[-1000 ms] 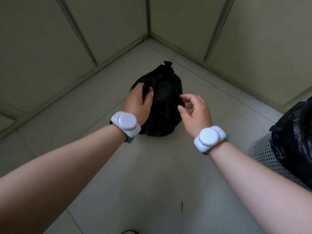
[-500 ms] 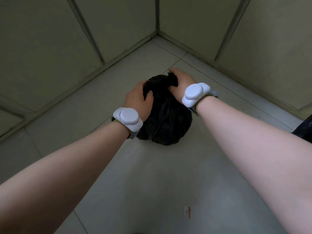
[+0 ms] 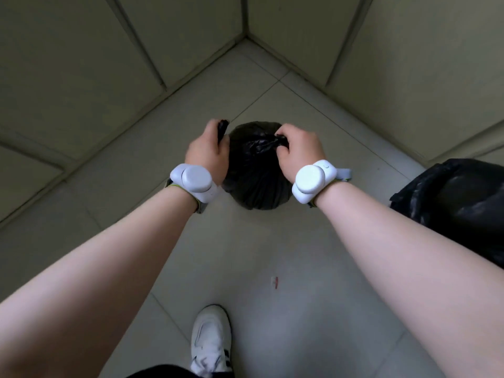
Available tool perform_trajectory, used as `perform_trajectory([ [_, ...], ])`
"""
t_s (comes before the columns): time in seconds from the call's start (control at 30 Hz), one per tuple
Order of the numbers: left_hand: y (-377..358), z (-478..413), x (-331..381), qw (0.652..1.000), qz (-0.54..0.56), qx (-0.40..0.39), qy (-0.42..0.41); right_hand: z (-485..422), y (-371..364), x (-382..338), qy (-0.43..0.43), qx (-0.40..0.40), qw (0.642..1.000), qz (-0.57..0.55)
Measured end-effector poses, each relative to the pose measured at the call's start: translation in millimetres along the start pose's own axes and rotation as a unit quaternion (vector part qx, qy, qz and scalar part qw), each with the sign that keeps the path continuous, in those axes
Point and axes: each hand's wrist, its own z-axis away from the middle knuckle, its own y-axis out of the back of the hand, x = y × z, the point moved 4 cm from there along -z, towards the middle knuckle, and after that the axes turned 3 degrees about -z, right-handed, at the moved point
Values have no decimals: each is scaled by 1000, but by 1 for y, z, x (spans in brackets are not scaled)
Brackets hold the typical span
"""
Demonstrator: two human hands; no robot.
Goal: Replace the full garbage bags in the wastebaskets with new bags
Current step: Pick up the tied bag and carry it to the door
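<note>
Left hand [image 3: 208, 148], right hand [image 3: 297, 152] on bag [image 3: 256, 184]

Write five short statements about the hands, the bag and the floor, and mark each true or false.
1. The left hand and right hand each grip black plastic at the top of the garbage bag. True.
2. The garbage bag stands on a table. False: it sits on the tiled floor near a wall corner.
3. Both wrists wear white devices. True.
4. The shoe in view is black. False: the shoe is white.
5. Only one black bag is in view. False: a second black bag shows at the right edge.
</note>
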Motion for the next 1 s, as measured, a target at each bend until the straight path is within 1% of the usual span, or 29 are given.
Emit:
perform_trajectory([
  [0.1, 33, 20, 38, 999, -33, -22, 19, 24, 38, -26, -30, -11, 999, -10],
  [0.2, 65, 34, 79, 997, -61, -39, 39, 43, 89, -52, -53, 6, 998, -24],
  [0.23, 89, 44, 111, 995, -71, -59, 41, 56, 128, -73, -68, 4, 997, -26],
  [0.27, 101, 52, 129, 994, -78, -73, 36, 66, 150, -85, -66, 3, 997, -25],
  [0.3, 102, 57, 131, 992, -83, -85, 44, 74, 153, -88, -74, -1, 997, -23],
  [0.33, 124, 65, 165, 991, -94, -91, 29, 84, 192, -104, -77, 5, 997, -12],
  [0.37, 134, 76, 182, 988, -105, -110, 36, 95, 209, -115, -89, -17, 996, 2],
  [0.4, 144, 86, 199, 988, -103, -115, 29, 106, 226, -123, -95, -24, 995, 4],
  [0.43, 156, 96, 218, 986, -108, -119, 40, 114, 245, -133, -107, -30, 994, 13],
  [0.57, 206, 131, 308, 984, -112, -140, 19, 154, 335, -179, -149, -24, 988, 40],
  [0.63, 230, 145, 352, 980, -120, -161, 0, 174, 377, -205, -152, -8, 987, 48],
  [0.67, 244, 160, 379, 975, -127, -181, -29, 195, 407, -220, -165, 11, 985, 55],
  [0.7, 253, 170, 395, 969, -135, -200, -45, 209, 422, -230, -179, 19, 982, 61],
  [0.73, 258, 177, 409, 965, -140, -208, -77, 220, 435, -237, -181, 36, 980, 66],
  [0.83, 266, 195, 440, 951, -156, -238, -124, 251, 464, -255, -204, 71, 973, 80],
  [0.87, 267, 202, 449, 947, -152, -245, -139, 261, 471, -259, -209, 94, 970, 84],
  [0.9, 270, 212, 466, 938, -148, -263, -172, 280, 484, -266, -225, 139, 961, 87],
  [0.97, 271, 230, 489, 918, -148, -291, -226, 312, 500, -274, -261, 193, 942, 89],
  [1.0, 270, 230, 489, 918, -144, -294, -224, 313, 499, -274, -262, 187, 942, 94],
])
